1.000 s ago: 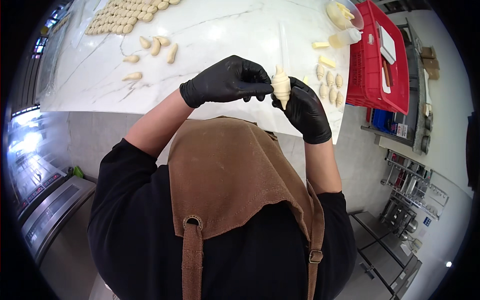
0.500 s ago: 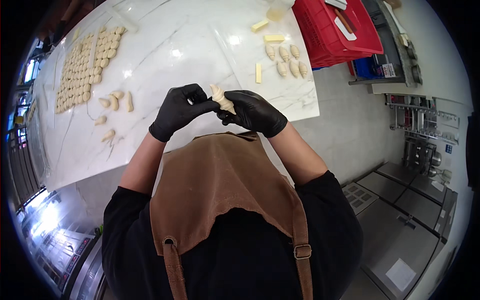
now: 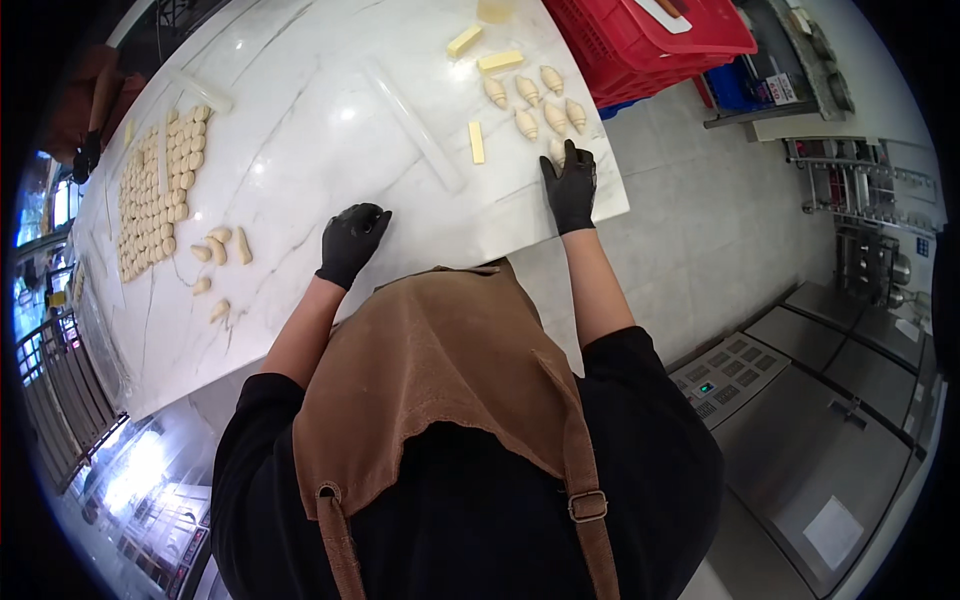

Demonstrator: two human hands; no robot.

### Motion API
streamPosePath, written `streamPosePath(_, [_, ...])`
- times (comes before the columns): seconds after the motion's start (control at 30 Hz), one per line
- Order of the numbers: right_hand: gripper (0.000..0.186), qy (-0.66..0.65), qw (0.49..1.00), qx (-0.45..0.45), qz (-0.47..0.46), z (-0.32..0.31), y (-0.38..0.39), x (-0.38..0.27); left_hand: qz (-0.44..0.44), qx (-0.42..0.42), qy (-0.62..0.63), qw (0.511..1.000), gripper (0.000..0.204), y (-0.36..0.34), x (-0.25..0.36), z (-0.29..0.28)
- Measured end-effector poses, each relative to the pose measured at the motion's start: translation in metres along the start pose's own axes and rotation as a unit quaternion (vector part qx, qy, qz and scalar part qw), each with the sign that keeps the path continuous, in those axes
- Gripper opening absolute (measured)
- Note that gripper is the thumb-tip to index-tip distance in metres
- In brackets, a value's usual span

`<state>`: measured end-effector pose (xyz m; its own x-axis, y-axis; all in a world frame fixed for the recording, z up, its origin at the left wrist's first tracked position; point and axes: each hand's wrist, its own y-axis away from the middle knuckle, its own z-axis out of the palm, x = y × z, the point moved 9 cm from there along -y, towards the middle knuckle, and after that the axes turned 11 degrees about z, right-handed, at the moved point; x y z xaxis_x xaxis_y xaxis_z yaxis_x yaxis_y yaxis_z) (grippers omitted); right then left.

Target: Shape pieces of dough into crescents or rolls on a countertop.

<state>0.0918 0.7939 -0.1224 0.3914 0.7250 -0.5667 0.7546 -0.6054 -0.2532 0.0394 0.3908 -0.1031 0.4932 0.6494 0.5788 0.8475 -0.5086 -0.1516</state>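
My right hand (image 3: 572, 190), in a black glove, reaches down to the right edge of the table. Its fingers are around a spiral-rolled piece of dough (image 3: 557, 149), which they partly cover. Just beyond it, several more rolled dough pieces (image 3: 527, 91) of the same tapered shape lie in rows. My left hand (image 3: 352, 245), also gloved in black, rests near the table's front edge with its fingers curled in, and nothing shows in it. Sticks of butter (image 3: 477, 142) lie left of the rolled pieces.
The white marble table (image 3: 290, 130) bears a block of small dough pieces (image 3: 150, 195) at left, several loose dough pieces (image 3: 217, 247) beside it, and a long clear rod (image 3: 412, 125). Red crates (image 3: 660, 45) stand off the right corner. Another person's gloved hand (image 3: 88, 158) is far left.
My hands have parted. The right one has carried the rolled dough piece from in front of me to the rows at the right; the left has let go of it and lowered. The view has shifted.
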Motion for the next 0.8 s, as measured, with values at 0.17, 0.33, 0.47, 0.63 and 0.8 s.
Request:
streamPosePath(0.17, [0.052,0.011,0.996,0.027,-0.088,-0.004,-0.004,-0.01,0.009,0.036,-0.017,0.999,0.016,0.004,-0.013,-0.011])
streamPosePath(0.33, [0.047,-0.029,0.988,-0.049,-0.14,0.011,-0.004,-0.003,0.002,0.086,-0.008,0.996,0.013,0.024,-0.014,-0.022])
streamPosePath(0.47, [0.041,0.138,0.979,-0.007,-0.15,0.024,-0.014,0.008,0.045,0.079,-0.025,0.996,0.011,0.026,-0.004,-0.026])
streamPosePath(0.63, [0.053,0.166,0.976,-0.059,-0.127,0.027,-0.009,-0.018,0.004,0.101,-0.013,0.995,0.011,0.052,-0.021,-0.032])
streamPosePath(0.8, [0.074,0.055,0.978,-0.139,-0.143,0.041,0.023,-0.033,-0.032,0.133,-0.004,0.991,0.011,0.099,-0.051,-0.05])
